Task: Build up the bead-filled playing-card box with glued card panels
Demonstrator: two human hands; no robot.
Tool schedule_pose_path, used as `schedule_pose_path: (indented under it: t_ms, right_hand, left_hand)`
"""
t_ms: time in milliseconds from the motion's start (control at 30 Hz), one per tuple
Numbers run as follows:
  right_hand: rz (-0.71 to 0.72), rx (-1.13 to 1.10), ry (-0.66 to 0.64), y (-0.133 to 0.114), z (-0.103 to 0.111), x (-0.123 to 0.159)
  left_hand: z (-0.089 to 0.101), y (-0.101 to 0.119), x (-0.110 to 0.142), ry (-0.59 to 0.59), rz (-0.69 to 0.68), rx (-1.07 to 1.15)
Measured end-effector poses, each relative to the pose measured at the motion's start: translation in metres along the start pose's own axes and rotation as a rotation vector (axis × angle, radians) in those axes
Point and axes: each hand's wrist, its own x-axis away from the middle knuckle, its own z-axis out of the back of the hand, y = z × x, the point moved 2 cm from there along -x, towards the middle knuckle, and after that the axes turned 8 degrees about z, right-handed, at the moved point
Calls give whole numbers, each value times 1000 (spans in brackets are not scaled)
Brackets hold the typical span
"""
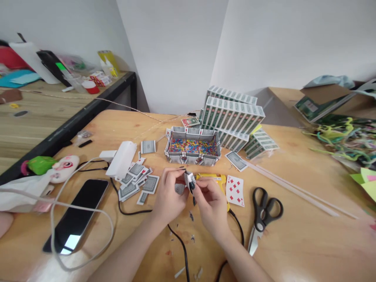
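Note:
Between my hands is a small folded piece of playing card [189, 178], grey and white. My left hand [172, 194] pinches it from the left, and the fingers of my right hand [212, 199] press on its right side. Just beyond stands an open box built from playing cards [192, 158], its inside covered in red, blue and yellow bits. A yellow glue gun [223, 181] lies partly hidden behind my right hand. To its right a seven of diamonds [235, 190] rests face up. Cut card pieces [137, 176] are heaped left of my left hand.
Black-handled scissors [261, 219] lie at the right, with clear glue sticks [290, 188] beyond. Stacked card packs [233, 113] stand at the back. A phone [78, 215], a white power strip [122, 159] and looping cables occupy the left. Card scraps [192, 237] litter the front.

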Motion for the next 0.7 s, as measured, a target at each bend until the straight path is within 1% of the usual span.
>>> schedule_pose_path:
  t_ms: [200,500,700]
  right_hand:
    - [64,76,22,-5,2,0]
    - [217,275,88,-11,3,2]
    - [305,325,76,-12,6,0]
  left_hand:
    - [-2,-1,3,-5,22,29]
    - [-2,4,3,13,-48,-23]
    - [-2,0,1,0,-53,-25]
